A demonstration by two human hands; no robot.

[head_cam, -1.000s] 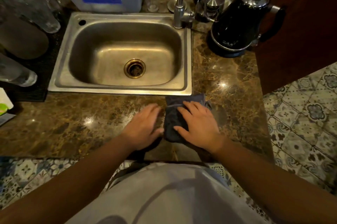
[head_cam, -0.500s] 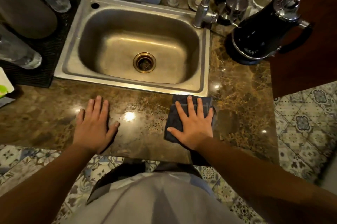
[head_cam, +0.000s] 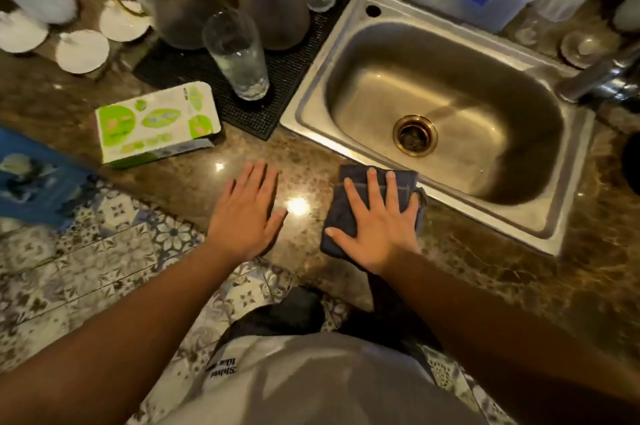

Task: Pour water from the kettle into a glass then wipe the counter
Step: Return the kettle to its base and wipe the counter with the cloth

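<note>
The brown marble counter (head_cam: 180, 182) is carrying a steel sink (head_cam: 446, 120) on the right. Far left of the sink, a glass (head_cam: 237, 56) holding water is standing on a black mat (head_cam: 204, 78); the kettle is out of view. The right hand (head_cam: 377, 220) is pressing flat, fingers spread, on a folded dark cloth (head_cam: 337, 217) just beside the sink's near rim. The left hand (head_cam: 244, 213) is resting flat and empty nearby. A wide leftward wipe risks shoving the green tissue box (head_cam: 156, 125) or bumping the glass.
</note>
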